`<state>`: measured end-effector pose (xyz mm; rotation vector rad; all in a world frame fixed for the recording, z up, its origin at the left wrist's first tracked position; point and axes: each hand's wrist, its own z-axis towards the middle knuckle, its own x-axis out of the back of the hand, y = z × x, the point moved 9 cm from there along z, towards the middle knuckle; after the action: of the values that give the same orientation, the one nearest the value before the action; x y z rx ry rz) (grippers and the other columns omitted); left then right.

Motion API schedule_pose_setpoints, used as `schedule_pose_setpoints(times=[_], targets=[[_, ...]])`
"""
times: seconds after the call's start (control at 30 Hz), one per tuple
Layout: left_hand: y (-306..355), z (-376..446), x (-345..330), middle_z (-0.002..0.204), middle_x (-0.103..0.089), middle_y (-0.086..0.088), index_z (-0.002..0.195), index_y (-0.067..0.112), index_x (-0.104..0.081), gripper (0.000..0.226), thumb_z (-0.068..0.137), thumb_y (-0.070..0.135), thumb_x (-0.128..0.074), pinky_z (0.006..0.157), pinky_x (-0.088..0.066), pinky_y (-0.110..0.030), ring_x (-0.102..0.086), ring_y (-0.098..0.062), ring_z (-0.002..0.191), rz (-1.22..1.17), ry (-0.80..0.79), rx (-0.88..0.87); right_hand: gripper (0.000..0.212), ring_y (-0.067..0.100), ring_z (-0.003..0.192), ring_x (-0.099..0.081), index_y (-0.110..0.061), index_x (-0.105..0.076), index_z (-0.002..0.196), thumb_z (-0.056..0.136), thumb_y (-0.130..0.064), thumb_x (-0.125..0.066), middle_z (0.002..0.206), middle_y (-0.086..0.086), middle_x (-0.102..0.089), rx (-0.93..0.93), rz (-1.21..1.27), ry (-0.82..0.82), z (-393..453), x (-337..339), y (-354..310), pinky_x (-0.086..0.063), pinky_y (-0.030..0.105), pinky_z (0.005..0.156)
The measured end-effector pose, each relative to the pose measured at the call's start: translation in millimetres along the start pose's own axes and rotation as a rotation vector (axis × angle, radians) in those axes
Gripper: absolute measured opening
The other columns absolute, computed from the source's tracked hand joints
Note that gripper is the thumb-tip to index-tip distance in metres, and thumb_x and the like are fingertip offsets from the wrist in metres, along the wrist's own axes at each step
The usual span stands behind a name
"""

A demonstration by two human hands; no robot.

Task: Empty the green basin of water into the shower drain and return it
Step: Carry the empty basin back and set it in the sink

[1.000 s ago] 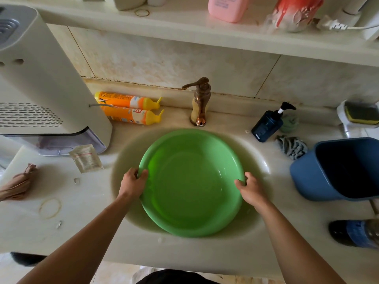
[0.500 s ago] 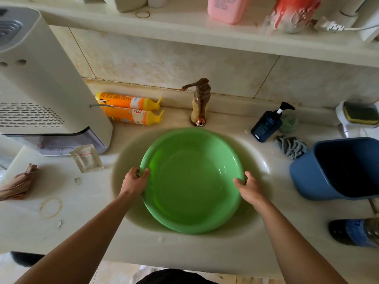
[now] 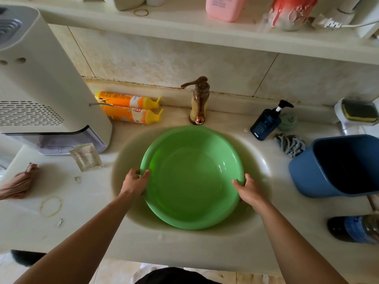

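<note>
A round green basin (image 3: pixel 192 181) with clear water in it sits in the cream sink bowl (image 3: pixel 260 160), just below the bronze tap (image 3: pixel 200 101). My left hand (image 3: pixel 134 182) grips the basin's left rim, thumb over the edge. My right hand (image 3: pixel 249 190) grips the right rim the same way. The fingers under the rim are hidden. No shower drain is in view.
A white appliance (image 3: pixel 41 89) stands at the left, two orange bottles (image 3: pixel 131 109) lie behind the sink. A dark blue pump bottle (image 3: pixel 266 124), grey cloth (image 3: pixel 289 144) and blue bin (image 3: pixel 338 167) sit at the right. A shelf (image 3: pixel 184 27) overhangs above.
Both hands have kept their hold on the rim. The basin has shifted slightly away from me toward the tap.
</note>
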<state>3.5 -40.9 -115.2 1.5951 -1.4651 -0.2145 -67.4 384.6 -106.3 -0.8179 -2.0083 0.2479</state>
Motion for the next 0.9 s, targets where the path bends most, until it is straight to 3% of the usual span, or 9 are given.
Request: schedule_pose_setpoints(times=[0.2,0.4,0.57,0.73,0.77,0.83,0.9], targets=[[-6,-2,-1,0.101,-0.068,-0.010,0.112,0.012,-0.056,0.042,0.086,0.044,-0.066,0.076,-0.061,-0.047,-0.070,-0.029,0.088,0.002,-0.009,0.020,0.083,0.030,0.139,-0.039,-0.008,-0.019,0.154,0.091,-0.050,-0.056,0.156,0.013,-0.035,-0.017,0.046,-0.004,0,-4,3,-0.035,0.040,0.112],[-7,-4,3,0.099,-0.069,-0.009,0.111,0.015,-0.056,0.039,0.086,0.042,-0.067,0.062,-0.058,-0.033,-0.069,-0.023,0.081,-0.015,0.005,0.020,0.087,0.031,0.142,-0.034,-0.009,-0.016,0.154,0.090,-0.053,-0.055,0.158,0.013,-0.030,-0.018,0.048,0.001,1,-3,2,-0.031,0.039,0.112],[-8,-1,6,0.094,-0.071,-0.006,0.109,0.015,-0.056,0.038,0.085,0.042,-0.067,0.074,-0.061,-0.043,-0.070,-0.023,0.081,-0.018,0.018,0.021,0.087,0.031,0.142,-0.033,-0.008,-0.016,0.154,0.091,-0.054,-0.053,0.158,0.014,-0.029,-0.017,0.016,0.004,-2,-1,1,-0.030,0.039,0.112],[-7,-1,9,0.089,-0.073,-0.009,0.109,0.013,-0.062,0.042,0.082,0.045,-0.064,0.072,-0.062,-0.045,-0.069,-0.025,0.072,0.010,0.002,0.000,0.093,0.031,0.141,-0.035,-0.009,-0.017,0.154,0.087,-0.062,-0.053,0.158,0.013,-0.030,-0.031,0.008,-0.012,-7,1,2,-0.035,0.040,0.112],[-7,0,10,0.090,-0.073,-0.009,0.109,0.012,-0.063,0.043,0.081,0.046,-0.065,0.072,-0.062,-0.045,-0.069,-0.025,0.071,0.008,0.000,-0.004,0.094,0.031,0.139,-0.038,-0.009,-0.017,0.154,0.087,-0.062,-0.054,0.158,0.013,-0.031,-0.031,0.014,-0.014,-8,1,2,-0.042,0.039,0.106],[-6,0,14,0.091,-0.073,-0.009,0.110,0.013,-0.062,0.045,0.080,0.047,-0.066,0.073,-0.062,-0.046,-0.069,-0.025,0.072,0.007,0.007,-0.010,0.094,0.032,0.131,-0.048,-0.011,-0.016,0.155,0.086,-0.062,-0.055,0.157,0.011,-0.033,-0.049,0.035,-0.014,-12,2,1,-0.055,0.032,0.078],[-5,1,17,0.092,-0.072,-0.008,0.109,0.013,-0.060,0.046,0.079,0.048,-0.066,0.076,-0.061,-0.049,-0.071,-0.028,0.073,0.010,0.023,-0.018,0.095,0.032,0.125,-0.052,-0.013,-0.013,0.156,0.086,-0.061,-0.056,0.157,0.011,-0.032,-0.063,0.049,-0.016,-15,3,2,-0.055,0.028,0.062]])
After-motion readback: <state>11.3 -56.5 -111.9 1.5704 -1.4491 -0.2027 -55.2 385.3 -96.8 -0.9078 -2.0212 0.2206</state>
